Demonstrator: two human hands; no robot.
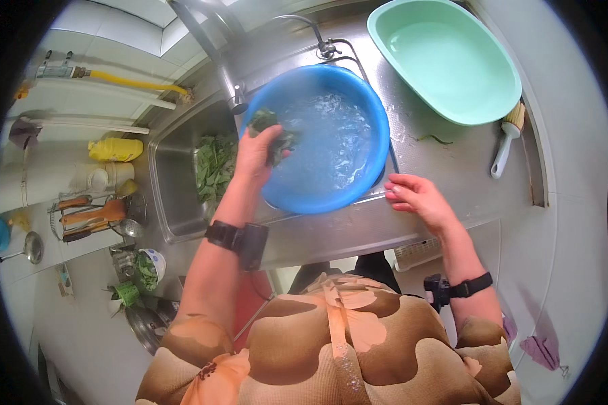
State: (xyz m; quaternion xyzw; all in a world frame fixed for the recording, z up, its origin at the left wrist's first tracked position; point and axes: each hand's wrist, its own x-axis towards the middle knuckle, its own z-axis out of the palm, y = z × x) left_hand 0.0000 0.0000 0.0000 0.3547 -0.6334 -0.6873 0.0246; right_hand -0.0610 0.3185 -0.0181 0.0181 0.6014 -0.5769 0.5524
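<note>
Head cam: left hand (254,155) had its grip wrapped round leafy greens (263,120) over the blue basin (380,145), 9 o'clock side; right hand (419,202) kinda hung, grip loosely uncurled, near its 4 o'clock.

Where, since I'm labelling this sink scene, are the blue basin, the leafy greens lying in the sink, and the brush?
Blue basin (382,131): head view, on its right-hand rim.
Leafy greens (215,167): head view, on the middle of the heap.
Brush (505,147): head view, on its pale handle.

steel counter (456,167) passable between blue basin (383,138) and brush (502,154), green tub (446,61) beyond, spout (237,100) at left
</note>
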